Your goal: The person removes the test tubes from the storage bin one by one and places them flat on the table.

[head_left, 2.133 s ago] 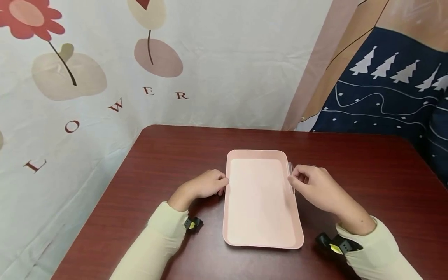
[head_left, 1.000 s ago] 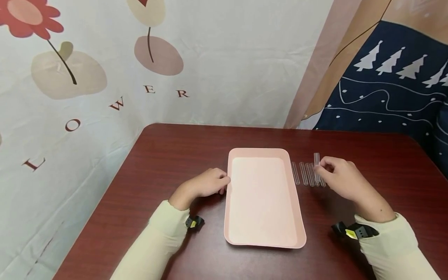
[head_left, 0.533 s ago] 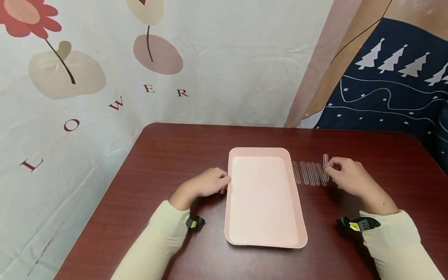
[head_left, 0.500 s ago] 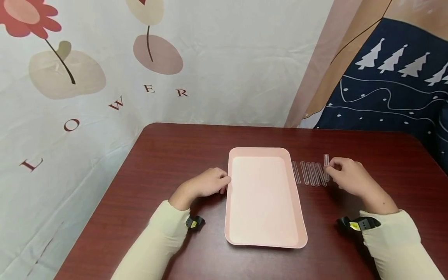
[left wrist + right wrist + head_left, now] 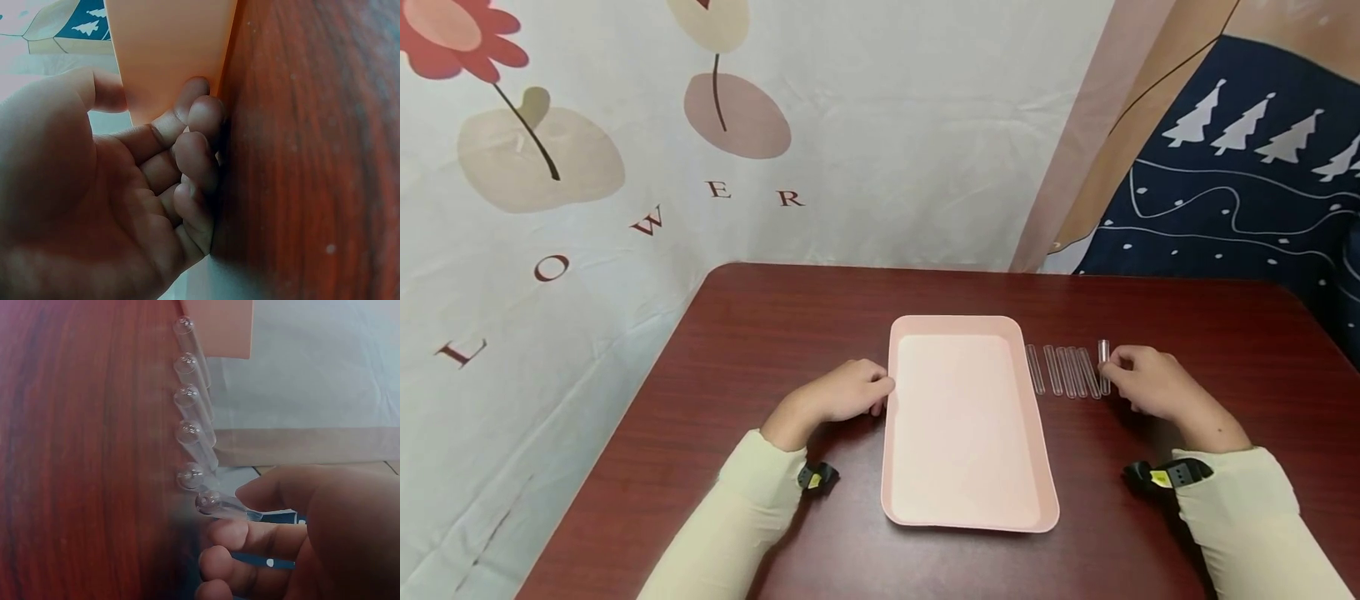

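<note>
A pink rectangular tray (image 5: 966, 433) lies on the table, its long sides running away from me. At its left side my left hand (image 5: 842, 392) holds the rim, with the thumb on the edge and the curled fingers against the outer wall. To the tray's right, several clear test tubes (image 5: 1071, 372) lie side by side in a row, rounded ends toward me. My right hand (image 5: 1153, 382) pinches the rightmost test tube (image 5: 1104, 367) between thumb and index finger. In the right wrist view that test tube (image 5: 209, 502) sits close beside its neighbour (image 5: 190, 476), near the tabletop.
The dark red wooden table (image 5: 775, 317) has its far edge against a pale printed curtain (image 5: 910, 167). A navy cloth with white trees (image 5: 1217, 192) hangs beyond the table at the right. Wrist cameras are strapped to both sleeves.
My right hand has moved right, away from the tray's edge, uncovering the row of test tubes, and has lowered the pinched tube at the row's right end. My left hand stays at the tray.
</note>
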### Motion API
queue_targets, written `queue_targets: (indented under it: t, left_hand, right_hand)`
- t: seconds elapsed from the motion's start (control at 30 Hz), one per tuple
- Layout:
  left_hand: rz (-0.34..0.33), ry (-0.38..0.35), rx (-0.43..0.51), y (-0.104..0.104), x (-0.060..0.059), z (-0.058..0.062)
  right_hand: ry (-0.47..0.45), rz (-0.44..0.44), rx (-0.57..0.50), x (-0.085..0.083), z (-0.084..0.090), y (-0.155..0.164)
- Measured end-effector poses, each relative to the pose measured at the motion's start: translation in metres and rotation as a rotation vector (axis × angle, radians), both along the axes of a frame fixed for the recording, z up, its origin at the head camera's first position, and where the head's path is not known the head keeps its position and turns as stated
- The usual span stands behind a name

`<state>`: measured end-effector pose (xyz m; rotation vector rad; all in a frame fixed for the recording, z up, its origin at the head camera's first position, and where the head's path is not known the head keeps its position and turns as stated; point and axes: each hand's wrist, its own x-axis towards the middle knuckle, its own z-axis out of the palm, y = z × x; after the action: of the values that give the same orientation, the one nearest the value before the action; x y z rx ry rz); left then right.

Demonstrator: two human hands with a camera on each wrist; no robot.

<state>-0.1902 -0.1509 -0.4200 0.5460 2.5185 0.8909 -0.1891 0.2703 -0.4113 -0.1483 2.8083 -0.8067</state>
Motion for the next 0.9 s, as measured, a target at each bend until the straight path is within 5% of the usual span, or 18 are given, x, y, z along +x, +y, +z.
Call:
queue_targets:
  t: [0.9]
  left_hand:
    - [-0.003,-0.007,-0.014,0.001,0.004,-0.005]
  right_hand:
    - [0.032,0.033,0.062,0.002,-0.015,-0.001]
